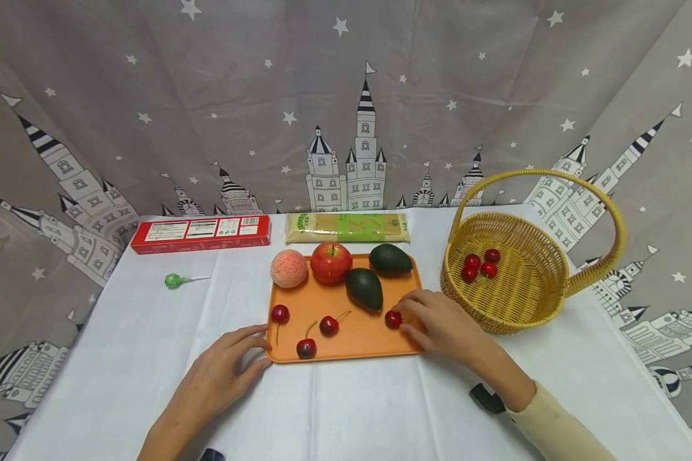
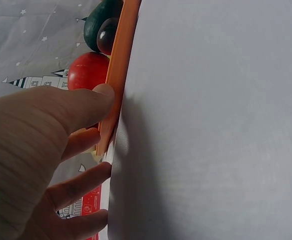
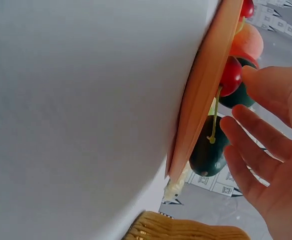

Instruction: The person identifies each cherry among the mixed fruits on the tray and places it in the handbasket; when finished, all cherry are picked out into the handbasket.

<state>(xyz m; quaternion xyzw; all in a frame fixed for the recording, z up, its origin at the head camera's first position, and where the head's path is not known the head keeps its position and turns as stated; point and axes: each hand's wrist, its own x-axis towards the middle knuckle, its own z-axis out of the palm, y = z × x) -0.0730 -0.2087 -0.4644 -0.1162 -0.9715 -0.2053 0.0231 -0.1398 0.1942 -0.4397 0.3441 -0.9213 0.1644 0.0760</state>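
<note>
An orange tray (image 1: 346,346) lies on the white cloth. My left hand (image 1: 222,371) touches its left front corner with fingers spread; in the left wrist view the thumb (image 2: 103,97) lies against the tray edge. At the tray's right side, my right hand (image 1: 438,323) reaches in beside a cherry (image 1: 393,319). In the right wrist view its fingers are apart, with the thumb close to the cherry (image 3: 231,76); whether they touch is unclear. Three other cherries, including one in the middle (image 1: 329,325), lie on the tray's left and middle.
A peach (image 1: 289,268), an apple (image 1: 331,262) and two avocados (image 1: 364,289) occupy the tray's back. Right of it stands a wicker basket (image 1: 530,301) with a tall handle, holding several cherries (image 1: 488,269). Behind lie a red box (image 1: 202,235) and a noodle packet (image 1: 346,228); a green lollipop (image 1: 174,280) lies left.
</note>
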